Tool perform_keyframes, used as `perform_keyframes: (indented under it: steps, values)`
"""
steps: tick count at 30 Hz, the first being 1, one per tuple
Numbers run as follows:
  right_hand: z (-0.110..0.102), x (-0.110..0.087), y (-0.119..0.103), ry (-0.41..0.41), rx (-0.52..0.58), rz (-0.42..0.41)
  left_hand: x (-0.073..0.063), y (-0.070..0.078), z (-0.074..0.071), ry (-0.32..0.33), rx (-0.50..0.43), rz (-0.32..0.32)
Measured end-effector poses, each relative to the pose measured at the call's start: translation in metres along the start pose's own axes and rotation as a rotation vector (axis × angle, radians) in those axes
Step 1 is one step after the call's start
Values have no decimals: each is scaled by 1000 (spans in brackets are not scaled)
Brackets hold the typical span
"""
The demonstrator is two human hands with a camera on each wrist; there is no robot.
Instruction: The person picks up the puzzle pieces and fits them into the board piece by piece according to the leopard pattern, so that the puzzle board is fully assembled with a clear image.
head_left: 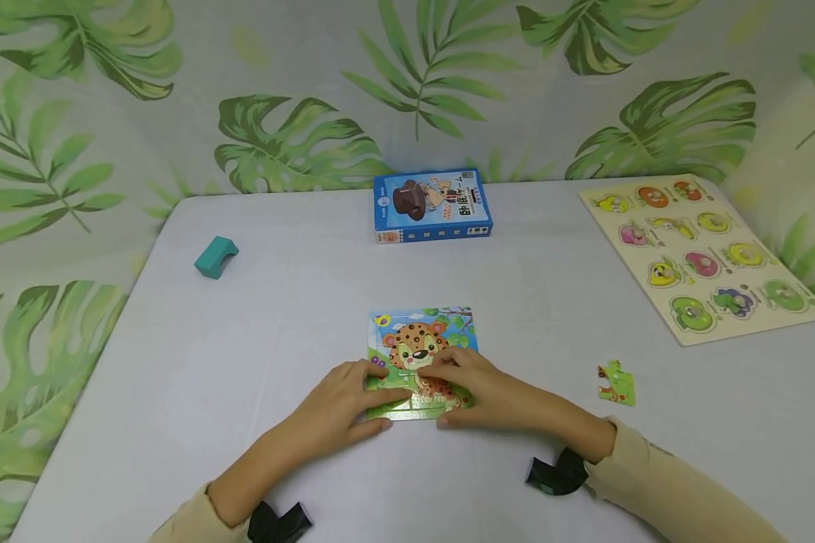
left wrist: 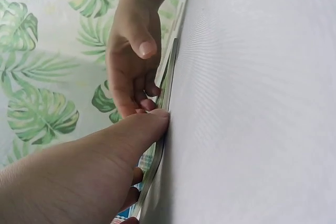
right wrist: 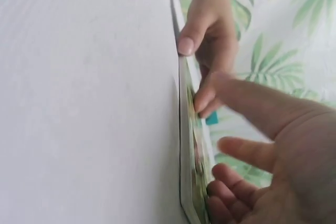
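Note:
A leopard jigsaw puzzle [head_left: 417, 335] lies flat on the table in front of the person. The left hand [head_left: 339, 400] rests at its left side, fingers on the picture and thumb at the front edge; in the left wrist view that thumb [left wrist: 157, 116] touches the board's rim. Over the lower right of the puzzle is the right hand [head_left: 475, 388], its fingertips on or just above the picture. The right wrist view shows its fingers [right wrist: 236, 187] loosely bent, with no piece visible between them. Both hands cover parts of the picture.
Right of the puzzle lies a loose green jigsaw piece [head_left: 618, 383]. A fruit knob-puzzle board [head_left: 665, 226] sits at the back right, a blue game box [head_left: 431, 207] at the back middle. A teal arch block [head_left: 216, 256] stands at the left.

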State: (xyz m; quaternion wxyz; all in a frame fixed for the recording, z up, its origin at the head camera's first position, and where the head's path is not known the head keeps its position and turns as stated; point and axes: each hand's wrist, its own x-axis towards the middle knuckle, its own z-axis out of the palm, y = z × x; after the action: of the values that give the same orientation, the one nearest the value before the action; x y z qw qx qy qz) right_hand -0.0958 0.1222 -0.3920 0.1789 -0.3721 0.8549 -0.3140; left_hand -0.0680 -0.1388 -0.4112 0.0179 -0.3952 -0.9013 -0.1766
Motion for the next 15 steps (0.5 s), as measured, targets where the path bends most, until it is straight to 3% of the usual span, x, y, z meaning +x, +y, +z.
perform_keyframes:
  steps: [7, 11, 15]
  values:
    - [-18, -18, -3, 99, 95, 28, 0, -1, 1, 17, -30, 5]
    - [-32, -38, -2, 233, 75, -18, -1, -1, 1, 26, -30, 7]
    - [-47, -61, 1, 391, -27, -60, -1, -1, 1, 26, -26, 3]
